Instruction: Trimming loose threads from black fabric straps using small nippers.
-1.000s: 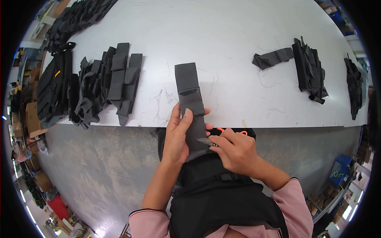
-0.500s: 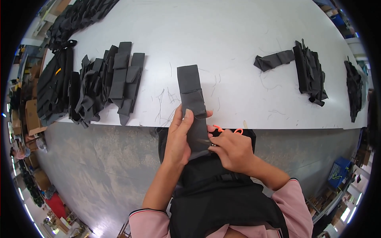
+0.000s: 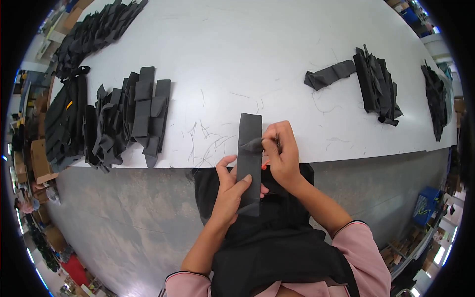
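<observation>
A dark grey fabric strip (image 3: 250, 163) with stitched flaps stands lengthwise in front of me, its far end over the table edge. My left hand (image 3: 230, 190) grips its lower part from the left, thumb on top and fingers behind. At the strip's right edge, beside the upper flap, my right hand (image 3: 282, 153) is closed with finger and thumb pinched against the fabric. Thread snips are in that hand, mostly hidden by the fingers; their orange cord (image 3: 265, 165) shows below.
On the white table (image 3: 217, 59), a row of dark fabric strips (image 3: 143, 109) lies left, beside a black bag (image 3: 67, 119). Another pile (image 3: 99, 32) is at the far left. To the right are a single strip (image 3: 330, 74) and a bundle (image 3: 377, 86). Loose threads (image 3: 203, 133) litter the surface.
My right hand has moved up along the strip's right edge to the upper flap. The strip has shifted nearer and stands straighter; my left hand now holds it lower.
</observation>
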Demonstrator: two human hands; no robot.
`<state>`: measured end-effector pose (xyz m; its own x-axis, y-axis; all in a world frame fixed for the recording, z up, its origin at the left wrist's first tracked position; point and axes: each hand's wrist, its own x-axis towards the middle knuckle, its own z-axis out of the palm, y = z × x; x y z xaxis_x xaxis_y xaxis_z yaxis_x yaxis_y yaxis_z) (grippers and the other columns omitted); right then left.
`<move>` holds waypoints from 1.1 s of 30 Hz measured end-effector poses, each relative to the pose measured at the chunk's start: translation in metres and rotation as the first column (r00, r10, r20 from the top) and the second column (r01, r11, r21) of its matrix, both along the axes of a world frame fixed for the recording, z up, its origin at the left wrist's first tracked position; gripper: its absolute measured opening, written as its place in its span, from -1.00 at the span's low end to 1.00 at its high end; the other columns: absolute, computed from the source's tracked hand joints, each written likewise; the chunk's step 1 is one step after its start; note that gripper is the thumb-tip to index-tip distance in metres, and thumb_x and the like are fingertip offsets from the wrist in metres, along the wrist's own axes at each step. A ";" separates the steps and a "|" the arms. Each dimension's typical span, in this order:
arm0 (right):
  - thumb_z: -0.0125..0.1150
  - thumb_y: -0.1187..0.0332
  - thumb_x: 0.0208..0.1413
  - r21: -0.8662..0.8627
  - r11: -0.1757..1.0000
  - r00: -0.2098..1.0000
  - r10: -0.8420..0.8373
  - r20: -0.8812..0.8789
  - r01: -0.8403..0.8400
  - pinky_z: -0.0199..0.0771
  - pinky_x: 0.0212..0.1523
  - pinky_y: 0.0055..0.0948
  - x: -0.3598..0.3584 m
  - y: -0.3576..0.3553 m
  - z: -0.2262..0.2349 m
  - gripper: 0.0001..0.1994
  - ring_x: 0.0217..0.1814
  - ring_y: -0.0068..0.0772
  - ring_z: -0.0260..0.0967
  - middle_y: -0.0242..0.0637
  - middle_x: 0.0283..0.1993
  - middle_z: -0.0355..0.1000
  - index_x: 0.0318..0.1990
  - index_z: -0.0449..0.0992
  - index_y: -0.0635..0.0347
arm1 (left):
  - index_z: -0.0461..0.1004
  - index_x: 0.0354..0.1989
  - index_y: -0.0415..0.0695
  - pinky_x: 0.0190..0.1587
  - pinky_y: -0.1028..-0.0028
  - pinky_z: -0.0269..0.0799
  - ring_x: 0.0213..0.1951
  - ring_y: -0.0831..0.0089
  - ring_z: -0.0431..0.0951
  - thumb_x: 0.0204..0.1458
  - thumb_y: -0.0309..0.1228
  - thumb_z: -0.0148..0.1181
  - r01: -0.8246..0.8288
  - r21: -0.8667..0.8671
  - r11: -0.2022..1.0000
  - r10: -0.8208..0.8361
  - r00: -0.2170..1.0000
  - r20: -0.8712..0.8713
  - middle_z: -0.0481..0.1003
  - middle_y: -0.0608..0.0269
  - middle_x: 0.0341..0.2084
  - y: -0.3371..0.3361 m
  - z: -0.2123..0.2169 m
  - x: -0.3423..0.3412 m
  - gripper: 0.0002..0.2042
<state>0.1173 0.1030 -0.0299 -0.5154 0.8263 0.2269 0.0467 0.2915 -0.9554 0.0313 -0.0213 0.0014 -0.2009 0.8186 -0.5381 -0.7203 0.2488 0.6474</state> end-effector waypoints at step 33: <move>0.27 0.40 -0.09 0.232 0.934 0.887 0.152 0.435 -0.273 0.24 -0.54 -0.43 0.042 -0.006 0.042 -0.76 -0.54 -0.38 0.38 -0.37 -0.53 0.41 -0.20 0.48 0.11 | 0.37 -0.08 -0.26 0.28 0.25 -0.12 0.32 0.15 -0.09 0.03 -0.29 0.13 0.085 0.116 0.990 0.029 0.676 -0.736 0.22 0.18 0.15 0.001 -0.003 -0.020 -0.65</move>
<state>0.1589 0.0972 0.0119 -0.7674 0.6197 0.1645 0.3165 0.5893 -0.7433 0.0111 -0.0203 -0.0021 -0.4602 0.8803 -0.1155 0.0081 0.1343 0.9909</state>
